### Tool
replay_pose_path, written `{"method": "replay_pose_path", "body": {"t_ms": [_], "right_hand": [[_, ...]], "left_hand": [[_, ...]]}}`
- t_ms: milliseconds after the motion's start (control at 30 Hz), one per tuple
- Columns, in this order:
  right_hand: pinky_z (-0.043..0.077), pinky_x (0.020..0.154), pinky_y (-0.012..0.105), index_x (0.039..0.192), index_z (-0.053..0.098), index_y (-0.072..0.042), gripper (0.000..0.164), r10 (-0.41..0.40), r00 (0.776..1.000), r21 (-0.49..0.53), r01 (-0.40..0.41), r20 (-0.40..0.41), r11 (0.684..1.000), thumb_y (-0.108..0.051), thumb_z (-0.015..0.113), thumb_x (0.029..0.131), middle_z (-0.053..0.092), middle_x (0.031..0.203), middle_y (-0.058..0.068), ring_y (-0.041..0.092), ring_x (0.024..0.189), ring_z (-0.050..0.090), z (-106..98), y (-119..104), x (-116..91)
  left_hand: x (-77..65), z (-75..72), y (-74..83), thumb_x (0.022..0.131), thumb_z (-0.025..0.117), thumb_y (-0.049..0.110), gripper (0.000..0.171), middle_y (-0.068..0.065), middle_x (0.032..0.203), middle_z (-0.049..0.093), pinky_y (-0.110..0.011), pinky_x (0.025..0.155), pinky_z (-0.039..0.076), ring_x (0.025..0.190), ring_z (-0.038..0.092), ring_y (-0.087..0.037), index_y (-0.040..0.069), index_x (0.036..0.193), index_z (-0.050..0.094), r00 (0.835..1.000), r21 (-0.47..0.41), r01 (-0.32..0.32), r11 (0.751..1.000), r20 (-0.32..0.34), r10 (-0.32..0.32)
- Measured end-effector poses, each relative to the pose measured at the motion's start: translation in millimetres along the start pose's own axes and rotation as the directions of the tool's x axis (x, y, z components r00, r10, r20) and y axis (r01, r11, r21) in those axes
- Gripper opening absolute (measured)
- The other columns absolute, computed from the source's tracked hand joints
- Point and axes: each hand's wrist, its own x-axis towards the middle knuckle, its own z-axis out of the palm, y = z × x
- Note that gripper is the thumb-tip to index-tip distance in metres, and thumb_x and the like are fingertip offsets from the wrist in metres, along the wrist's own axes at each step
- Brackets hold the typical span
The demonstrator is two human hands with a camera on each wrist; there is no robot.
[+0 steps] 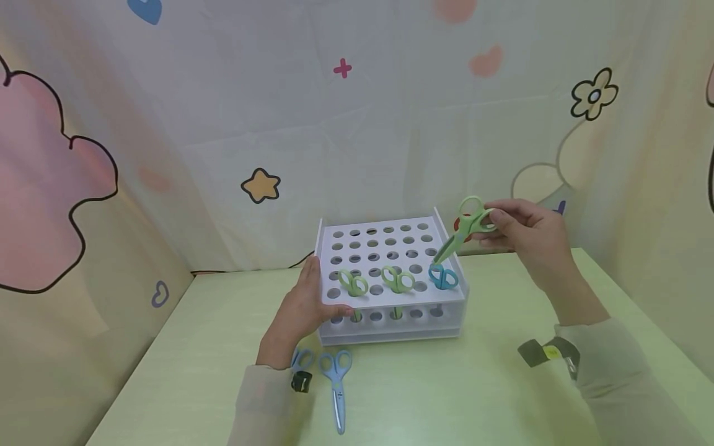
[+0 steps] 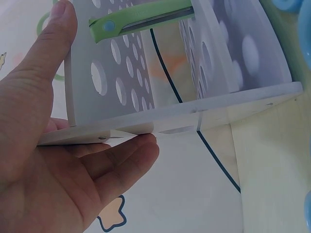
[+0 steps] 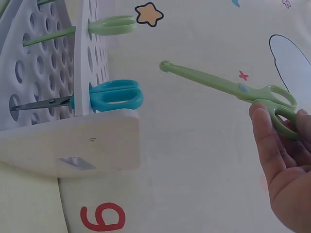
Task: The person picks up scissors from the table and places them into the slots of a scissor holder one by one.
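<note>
My right hand (image 1: 530, 232) pinches one handle loop of a pair of light green scissors (image 1: 464, 230), raised above the right side of a white holed rack (image 1: 390, 338). The blades slant down to the left; in the right wrist view the tip is apart from the rack. With thumb at the front corner and fingers along the side panel, my left hand (image 1: 295, 313) grips the rack's left edge. Two green scissors (image 1: 353, 285) and a teal pair (image 3: 116, 95) stand in front-row holes, handles up and blades down through the upper plate.
Blue scissors (image 1: 336, 371) lie on the pale green table (image 1: 502, 384) in front of the rack. Another blue pair (image 1: 304, 359) is partly hidden by my left wrist. A printed curtain (image 1: 379, 148) hangs behind the rack, with a dark cord (image 1: 301, 259) along its foot.
</note>
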Motion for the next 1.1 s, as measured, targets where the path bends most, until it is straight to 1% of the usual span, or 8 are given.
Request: {"method": "replay_pose_path", "body": {"t_ms": [167, 300, 533, 633, 767, 900, 1033, 1100], "right_hand": [[0.055, 0.070, 0.031, 0.113, 0.069, 0.007, 0.018, 0.006, 0.999, 0.002, -0.006, -0.034, 1.000, -0.002, 0.065, 0.097, 0.075, 0.093, 0.010, 0.022, 0.077, 0.075, -0.3, 5.6, 3.5], [0.055, 0.071, 0.030, 0.111, 0.070, 0.006, 0.018, 0.041, 0.998, -0.021, -0.042, -0.051, 0.999, -0.004, 0.068, 0.096, 0.075, 0.094, 0.008, 0.019, 0.076, 0.074, 2.0, 11.3, 7.2], [0.055, 0.074, 0.029, 0.119, 0.066, 0.008, 0.032, 0.134, 0.988, -0.203, -0.146, -0.074, 0.968, -0.015, 0.070, 0.097, 0.076, 0.100, -0.002, 0.017, 0.080, 0.074, 6.6, 23.1, 10.9], [0.055, 0.075, 0.029, 0.122, 0.064, 0.010, 0.037, 0.141, 0.988, -0.279, -0.154, -0.065, 0.948, -0.018, 0.068, 0.098, 0.075, 0.102, -0.003, 0.016, 0.082, 0.074, 7.8, 28.1, 11.2], [0.055, 0.075, 0.029, 0.123, 0.063, 0.011, 0.038, 0.138, 0.989, -0.323, -0.147, -0.051, 0.935, -0.018, 0.067, 0.100, 0.074, 0.103, -0.006, 0.013, 0.082, 0.074, 10.0, 32.6, 11.8], [0.055, 0.076, 0.028, 0.124, 0.063, 0.012, 0.039, 0.157, 0.986, -0.344, -0.165, -0.050, 0.924, -0.018, 0.066, 0.100, 0.072, 0.112, 0.005, 0.012, 0.082, 0.074, 11.1, 35.7, 12.9], [0.053, 0.081, 0.025, 0.128, 0.061, 0.010, 0.042, 0.206, 0.977, -0.395, -0.210, -0.053, 0.894, -0.022, 0.064, 0.102, 0.064, 0.124, 0.023, 0.014, 0.084, 0.074, 10.4, 38.7, 13.2], [0.051, 0.083, 0.024, 0.130, 0.061, 0.009, 0.043, 0.233, 0.971, -0.421, -0.234, -0.056, 0.876, -0.024, 0.064, 0.102, 0.062, 0.124, 0.025, 0.013, 0.085, 0.074, 10.9, 39.3, 12.9]], "left_hand": [[-0.1, 0.2, 0.3, 0.071, 0.093, 0.040, 0.129, -0.008, 0.157, 0.025, -0.035, 0.074, 0.047, 0.092, 0.053, -0.023, 0.006, 0.161, 0.007, 1.000, -0.001, 0.004, 1.000, 0.003, -0.004], [-0.6, -0.7, 1.0, 0.071, 0.092, 0.041, 0.129, -0.008, 0.159, 0.023, -0.036, 0.076, 0.048, 0.093, 0.053, -0.024, 0.005, 0.161, 0.007, 1.000, 0.009, 0.008, 1.000, 0.003, -0.008], [-0.3, -0.6, 1.0, 0.071, 0.093, 0.040, 0.126, -0.008, 0.151, 0.030, -0.035, 0.073, 0.048, 0.088, 0.054, -0.023, 0.005, 0.160, 0.011, 1.000, 0.004, -0.002, 1.000, -0.004, 0.002], [0.1, -0.1, 0.8, 0.071, 0.093, 0.041, 0.127, -0.007, 0.154, 0.028, -0.035, 0.074, 0.048, 0.089, 0.054, -0.023, 0.006, 0.161, 0.011, 1.000, 0.010, 0.005, 1.000, 0.000, -0.005], [0.1, 0.2, 0.8, 0.071, 0.092, 0.042, 0.129, -0.007, 0.161, 0.022, -0.037, 0.077, 0.049, 0.093, 0.054, -0.025, 0.005, 0.161, 0.008, 1.000, 0.019, 0.021, 1.000, 0.007, -0.022], [0.2, 0.0, 1.0, 0.071, 0.092, 0.043, 0.131, -0.008, 0.165, 0.016, -0.039, 0.080, 0.048, 0.097, 0.053, -0.026, 0.004, 0.162, 0.005, 1.000, 0.024, 0.029, 0.999, 0.011, -0.029], [-0.1, -0.7, 1.3, 0.071, 0.092, 0.043, 0.131, -0.009, 0.166, 0.014, -0.039, 0.081, 0.048, 0.099, 0.053, -0.028, 0.004, 0.162, 0.004, 0.999, 0.022, 0.032, 0.999, 0.013, -0.032], [-0.3, -0.8, 1.3, 0.071, 0.092, 0.043, 0.131, -0.009, 0.166, 0.014, -0.040, 0.081, 0.048, 0.100, 0.053, -0.028, 0.004, 0.162, 0.005, 0.999, 0.018, 0.032, 0.999, 0.013, -0.032]]}}
